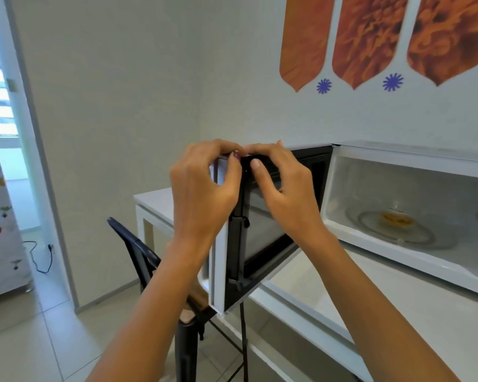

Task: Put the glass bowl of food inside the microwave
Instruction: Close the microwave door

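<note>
A white microwave (pixel 414 158) stands on the white counter at the right, its door (pixel 249 238) swung wide open toward me. Inside the cavity, a glass bowl (pixel 395 221) with yellow-orange food rests on the glass turntable. My left hand (pixel 202 191) grips the door's top outer corner from the white outer side. My right hand (pixel 282 188) holds the same top edge from the dark inner side, thumb on the black frame. The fingertips of both hands meet over the door's upper rim.
The white counter (pixel 398 304) runs from the microwave toward me. A black chair (pixel 160 271) with a wooden seat stands under the open door. A doorway and a printed cabinet (pixel 0 244) are at the left, with a black cable on the tiled floor.
</note>
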The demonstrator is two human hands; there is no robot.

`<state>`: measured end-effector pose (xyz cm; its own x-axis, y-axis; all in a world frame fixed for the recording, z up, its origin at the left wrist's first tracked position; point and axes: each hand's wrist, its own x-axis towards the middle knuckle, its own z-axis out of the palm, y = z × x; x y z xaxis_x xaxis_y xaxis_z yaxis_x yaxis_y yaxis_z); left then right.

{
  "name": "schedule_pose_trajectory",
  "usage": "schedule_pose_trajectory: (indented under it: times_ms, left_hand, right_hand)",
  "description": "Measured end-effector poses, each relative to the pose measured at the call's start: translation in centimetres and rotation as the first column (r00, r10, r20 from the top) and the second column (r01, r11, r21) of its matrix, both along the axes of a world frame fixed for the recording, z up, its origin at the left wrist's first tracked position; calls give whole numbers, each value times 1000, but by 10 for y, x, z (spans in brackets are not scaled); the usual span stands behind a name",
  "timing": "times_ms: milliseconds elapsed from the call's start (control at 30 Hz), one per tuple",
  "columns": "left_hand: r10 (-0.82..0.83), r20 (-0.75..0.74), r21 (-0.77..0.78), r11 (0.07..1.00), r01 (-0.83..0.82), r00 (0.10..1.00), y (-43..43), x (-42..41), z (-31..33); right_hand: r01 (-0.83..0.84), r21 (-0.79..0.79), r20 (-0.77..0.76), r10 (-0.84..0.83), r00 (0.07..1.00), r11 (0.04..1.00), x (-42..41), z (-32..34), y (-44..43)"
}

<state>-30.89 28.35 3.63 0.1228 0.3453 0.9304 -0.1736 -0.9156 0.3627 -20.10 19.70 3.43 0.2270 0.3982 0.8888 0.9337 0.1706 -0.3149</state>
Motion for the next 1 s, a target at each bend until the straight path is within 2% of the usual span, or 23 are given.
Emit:
schedule_pose_trajectory:
  times_ms: [100, 233, 300, 467, 567, 600, 667, 767, 867, 1000]
  left_hand:
    - [-228, 35, -28, 973, 229, 973, -6, 2, 3]
    - [-617, 100, -58, 780, 623, 781, -23, 14, 6]
    - [-711, 100, -69, 693, 717, 697, -33, 23, 0]
    - [-886, 49, -84, 457, 885, 462, -67, 53, -18]
    - [-922, -13, -37, 388, 921, 388, -90, 70, -25]
    - [-921, -28, -29, 388, 921, 388, -94, 72, -27]
    - [-943, -39, -44, 333, 942, 331, -109, 87, -31]
    - [-941, -55, -96, 337, 937, 333, -126, 108, -36]
    - [-929, -97, -107, 365, 925, 356, -143, 127, -34]
    - [-907, -148, -66, 406, 912, 393, -164, 153, -30]
  right_hand:
    - [-25, 60, -58, 29, 998, 998, 3, 0, -18]
    - [-144, 135, -270, 176, 946, 980, 15, 5, -50]
    - [-193, 145, -326, 231, 917, 970, 22, 8, -68]
    - [-207, 140, -422, 248, 872, 968, 38, 9, -116]
    - [-201, 162, -470, 255, 845, 966, 42, 10, -149]
    - [-207, 163, -483, 260, 836, 965, 41, 10, -156]
    - [-158, 167, -499, 222, 838, 973, 38, 11, -181]
    - [-72, 160, -498, 144, 855, 984, 30, 12, -209]
    - [89, 102, -457, -33, 889, 991, 21, 11, -228]
    - [347, 39, -418, -300, 858, 937, 19, 5, -244]
